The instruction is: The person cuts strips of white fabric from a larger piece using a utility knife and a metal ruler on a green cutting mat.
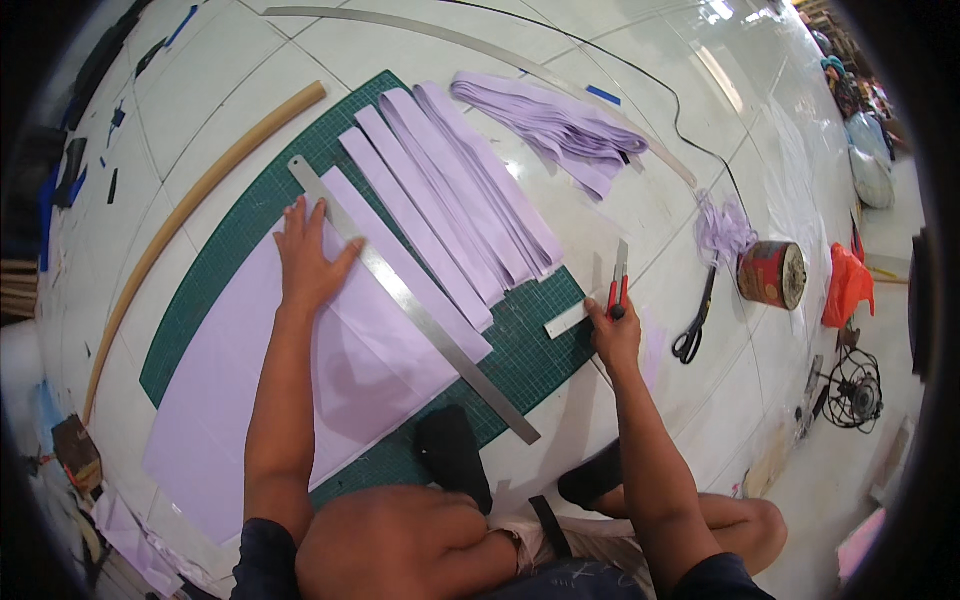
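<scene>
My left hand [312,255] lies flat with spread fingers, pressing on a long steel ruler [420,315] and the lilac fabric [370,345] beneath it. The ruler runs slantwise across the folded cloth, near its right edge. In my right hand [617,338] is a red and black utility knife [619,290], its blade pointing up and away from the fabric. A short white strip [568,320] lies beside that hand at the edge of the green cutting mat [225,265]. Several long lilac strips [455,185] are laid side by side on the mat, right of the ruler.
A bundle of lilac strips [550,120] rests on the tiled floor beyond the mat. At the right are black scissors [695,325], a red tin [770,275] and a small fan [852,388]. A long wooden strip [190,205] curves along the left, and a metal strip [430,32] lies far back.
</scene>
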Available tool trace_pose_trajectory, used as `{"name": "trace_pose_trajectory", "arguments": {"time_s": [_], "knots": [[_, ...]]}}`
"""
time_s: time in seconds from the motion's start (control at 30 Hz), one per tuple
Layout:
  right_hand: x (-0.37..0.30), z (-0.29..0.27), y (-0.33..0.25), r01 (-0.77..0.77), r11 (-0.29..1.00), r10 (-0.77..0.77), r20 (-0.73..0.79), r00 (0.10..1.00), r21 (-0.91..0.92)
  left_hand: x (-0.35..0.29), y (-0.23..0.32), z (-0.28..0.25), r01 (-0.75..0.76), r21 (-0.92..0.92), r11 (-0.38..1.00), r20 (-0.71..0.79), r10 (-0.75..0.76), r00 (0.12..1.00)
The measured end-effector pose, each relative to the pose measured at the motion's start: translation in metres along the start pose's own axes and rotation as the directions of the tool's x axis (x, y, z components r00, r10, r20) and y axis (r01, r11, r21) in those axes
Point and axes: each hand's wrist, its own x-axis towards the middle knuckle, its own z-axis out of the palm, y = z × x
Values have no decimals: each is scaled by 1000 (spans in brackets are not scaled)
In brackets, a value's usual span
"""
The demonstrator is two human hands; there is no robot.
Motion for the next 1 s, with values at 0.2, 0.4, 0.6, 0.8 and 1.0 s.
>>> {"name": "trace_pose_trajectory", "arguments": {"time_s": [0.2,0.4,0.6,0.8,1.0], "knots": [[3,5,3,-49,978,35,73,997,201,5,8,-21,-5,52,999,219,-6,976],[-4,-6,-23,-15,889,0,33,999,458,7,6,-26,19,43,999,218,-28,976],[8,57,-148,40,832,-188,213,959,554,7,5,-27,34,35,999,222,-41,974],[30,181,-239,31,795,-349,415,840,606,8,4,-27,33,30,999,243,-40,969],[39,241,-269,86,826,-346,381,857,557,12,10,-29,51,28,998,283,-57,958]]}}
